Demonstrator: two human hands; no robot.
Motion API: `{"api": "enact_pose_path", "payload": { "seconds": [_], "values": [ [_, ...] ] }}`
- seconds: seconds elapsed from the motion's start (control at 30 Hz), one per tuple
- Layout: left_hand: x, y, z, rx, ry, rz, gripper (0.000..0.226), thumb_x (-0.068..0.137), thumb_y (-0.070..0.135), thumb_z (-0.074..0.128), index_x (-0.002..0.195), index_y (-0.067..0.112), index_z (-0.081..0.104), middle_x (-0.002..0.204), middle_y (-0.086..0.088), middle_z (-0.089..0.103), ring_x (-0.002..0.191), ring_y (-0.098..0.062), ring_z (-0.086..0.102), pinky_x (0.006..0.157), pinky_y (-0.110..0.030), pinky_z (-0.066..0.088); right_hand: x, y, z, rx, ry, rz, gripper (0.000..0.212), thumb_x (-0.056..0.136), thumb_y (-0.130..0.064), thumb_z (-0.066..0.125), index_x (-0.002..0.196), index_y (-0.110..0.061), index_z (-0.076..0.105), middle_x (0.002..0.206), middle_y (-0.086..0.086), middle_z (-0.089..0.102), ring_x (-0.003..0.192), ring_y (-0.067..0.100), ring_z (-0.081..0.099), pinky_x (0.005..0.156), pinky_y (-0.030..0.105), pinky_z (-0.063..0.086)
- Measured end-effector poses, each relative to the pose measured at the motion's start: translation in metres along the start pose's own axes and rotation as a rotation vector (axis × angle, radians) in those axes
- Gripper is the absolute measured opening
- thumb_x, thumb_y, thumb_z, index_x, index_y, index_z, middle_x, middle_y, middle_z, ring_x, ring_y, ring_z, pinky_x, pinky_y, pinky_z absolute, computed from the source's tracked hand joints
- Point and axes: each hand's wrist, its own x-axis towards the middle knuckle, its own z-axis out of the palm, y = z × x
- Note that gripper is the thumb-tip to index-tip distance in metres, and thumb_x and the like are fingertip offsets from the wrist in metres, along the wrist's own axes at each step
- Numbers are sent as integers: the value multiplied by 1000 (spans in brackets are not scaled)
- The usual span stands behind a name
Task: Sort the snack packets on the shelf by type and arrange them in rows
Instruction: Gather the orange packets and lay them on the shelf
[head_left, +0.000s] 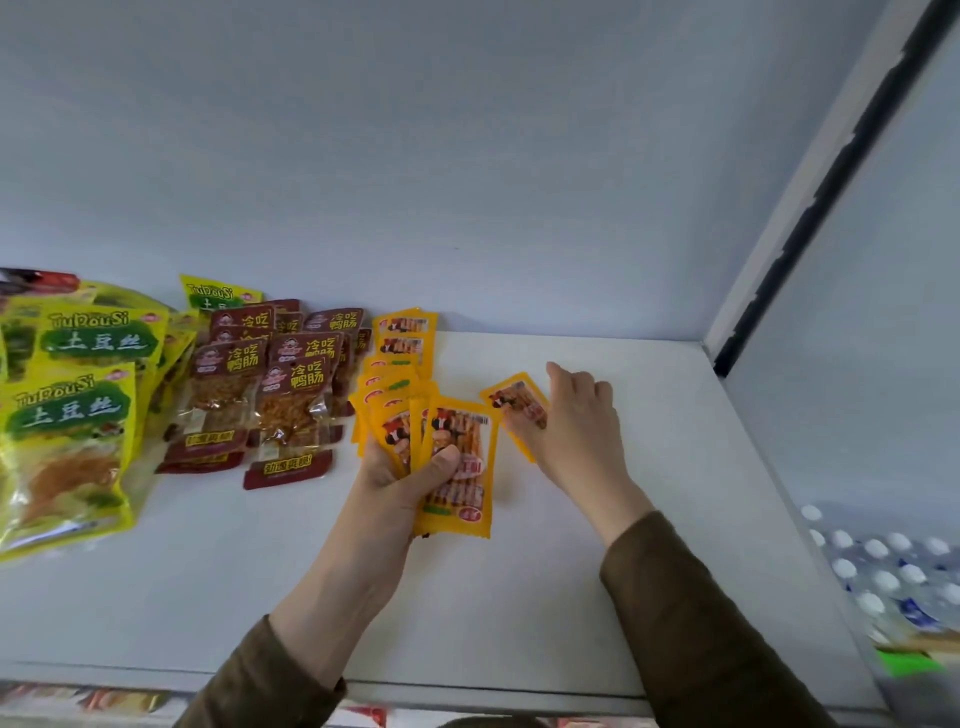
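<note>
My left hand (402, 467) grips a fanned bunch of orange snack packets (460, 467) above the white shelf (649, 493). My right hand (576, 421) lies over a single orange packet (514, 397) on the shelf to the right of the bunch, fingers around its near end. A row of the same orange packets (402, 338) lies behind my left hand, running to the back wall. Dark red packets (291, 395) sit in overlapping rows to the left. Large yellow-green packets (72, 415) are stacked at the far left.
The shelf's back wall and right side panel (831, 364) close off the space. Bottled water with white caps (893, 566) shows lower right beyond the shelf edge. More packets lie on the lower shelf (104, 699) at the bottom.
</note>
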Motion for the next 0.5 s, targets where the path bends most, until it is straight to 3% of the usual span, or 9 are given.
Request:
{"api": "enact_pose_path", "payload": {
  "seconds": [0.13, 0.27, 0.3, 0.4, 0.43, 0.5],
  "values": [
    [4, -1, 2, 9, 7, -1, 60, 81, 22, 76, 135, 32, 52, 118, -2, 76, 103, -24, 75, 67, -29, 60, 15, -1, 5, 124, -155, 21, 88, 88, -42, 73, 155, -12, 23, 137, 16, 49, 124, 36, 51, 100, 40, 42],
    [11, -2, 4, 23, 36, 12, 54, 87, 17, 75, 133, 34, 53, 117, -2, 77, 100, -24, 76, 66, -29, 60, 18, 1, 0, 325, -129, 52, 57, 91, -29, 70, 140, -15, 43, 119, 2, 64, 109, 28, 63, 81, 33, 46],
    [14, -2, 5, 22, 45, 15, 55, 88, 16, 75, 134, 35, 52, 117, -1, 77, 101, -23, 76, 66, -29, 60, 15, 2, -3, 489, -88, 76, 46, 93, -27, 69, 133, -16, 49, 111, -2, 65, 103, 25, 64, 78, 31, 44],
    [26, -1, 9, 9, 68, 22, 53, 92, 15, 73, 136, 34, 51, 118, -1, 76, 102, -24, 76, 65, -29, 60, 2, -6, -12, 1291, -55, 179, 23, 93, -22, 71, 114, -15, 64, 98, -2, 71, 93, 16, 67, 78, 28, 51],
    [31, 0, 12, 5, 73, 25, 47, 94, 15, 71, 134, 33, 53, 117, -1, 76, 102, -25, 75, 65, -29, 60, -3, -11, -11, 1453, -79, 181, 21, 92, -21, 73, 111, -14, 67, 96, 1, 73, 91, 15, 68, 78, 28, 54],
    [43, 4, 19, 17, 73, 18, 35, 100, 18, 65, 133, 27, 56, 114, -3, 77, 100, -27, 76, 65, -31, 60, -10, -22, -5, 1515, -108, 182, 24, 91, -15, 72, 114, -11, 69, 100, 7, 73, 88, 17, 71, 72, 26, 56]
  ]
}}
